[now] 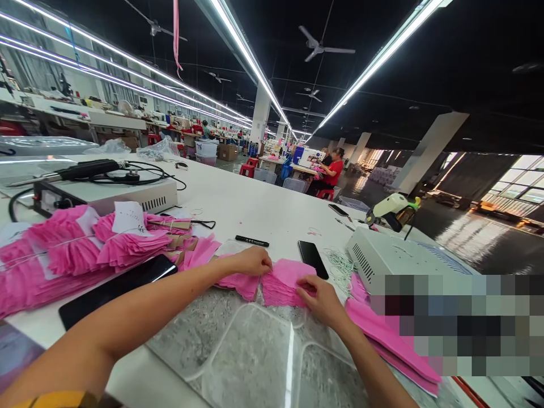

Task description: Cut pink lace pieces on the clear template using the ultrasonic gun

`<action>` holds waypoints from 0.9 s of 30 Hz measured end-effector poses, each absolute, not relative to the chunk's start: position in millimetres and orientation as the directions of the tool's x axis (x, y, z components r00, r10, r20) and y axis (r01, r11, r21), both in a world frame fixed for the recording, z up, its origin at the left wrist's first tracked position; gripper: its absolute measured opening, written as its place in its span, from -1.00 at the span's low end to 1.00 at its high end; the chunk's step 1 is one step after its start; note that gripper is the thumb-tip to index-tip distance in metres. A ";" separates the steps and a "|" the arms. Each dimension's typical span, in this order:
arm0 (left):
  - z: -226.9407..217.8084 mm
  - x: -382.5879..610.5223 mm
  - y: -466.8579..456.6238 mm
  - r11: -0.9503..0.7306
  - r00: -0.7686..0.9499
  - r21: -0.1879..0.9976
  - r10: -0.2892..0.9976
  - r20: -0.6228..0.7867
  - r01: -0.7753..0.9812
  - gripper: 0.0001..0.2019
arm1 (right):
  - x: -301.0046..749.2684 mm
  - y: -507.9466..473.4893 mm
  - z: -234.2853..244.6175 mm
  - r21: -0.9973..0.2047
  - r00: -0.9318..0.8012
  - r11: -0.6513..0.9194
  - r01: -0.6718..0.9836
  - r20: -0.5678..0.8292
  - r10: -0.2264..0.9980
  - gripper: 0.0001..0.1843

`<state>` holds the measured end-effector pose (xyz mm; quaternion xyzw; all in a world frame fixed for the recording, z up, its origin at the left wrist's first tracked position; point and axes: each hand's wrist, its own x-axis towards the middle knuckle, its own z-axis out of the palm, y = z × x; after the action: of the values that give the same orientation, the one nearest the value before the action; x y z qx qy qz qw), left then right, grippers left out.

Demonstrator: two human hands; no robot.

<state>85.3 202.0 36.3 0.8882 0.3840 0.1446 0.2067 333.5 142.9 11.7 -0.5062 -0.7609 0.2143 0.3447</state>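
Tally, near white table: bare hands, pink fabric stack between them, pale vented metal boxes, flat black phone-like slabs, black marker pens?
Bare left hand, bare right hand: 2
Pink fabric stack: 1
Pale vented metal boxes: 2
Flat black phone-like slabs: 3
Black marker pen: 1
Total: 9

Left hand (255,260) and right hand (323,297) at a pink fabric stack (281,282)
Beyond the stack, a marker (252,241) and phone (313,260); to its left, tied pink bundles (131,250); to its right, a vented box (403,258).
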 end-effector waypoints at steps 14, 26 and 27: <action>51.8 92.2 192.0 -0.446 0.540 0.432 0.834 -0.118 0.784 -0.75 | 331.1 146.8 6.7 -0.644 -0.168 0.394 0.655 0.384 0.908 -0.79; 48.5 148.8 152.7 -0.580 0.556 0.110 0.809 0.188 0.807 -0.68 | 333.1 149.2 6.6 -0.602 -0.172 0.445 0.663 0.456 0.873 -0.74; 46.1 149.4 154.1 -0.578 0.554 0.083 0.808 0.200 0.812 -0.75 | 334.1 148.3 6.7 -0.586 -0.181 0.461 0.667 0.473 0.863 -0.75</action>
<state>149.4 154.1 46.1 0.8815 0.4595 0.1086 -0.0097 334.1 148.3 6.7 -0.5043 -0.7583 0.1240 0.3941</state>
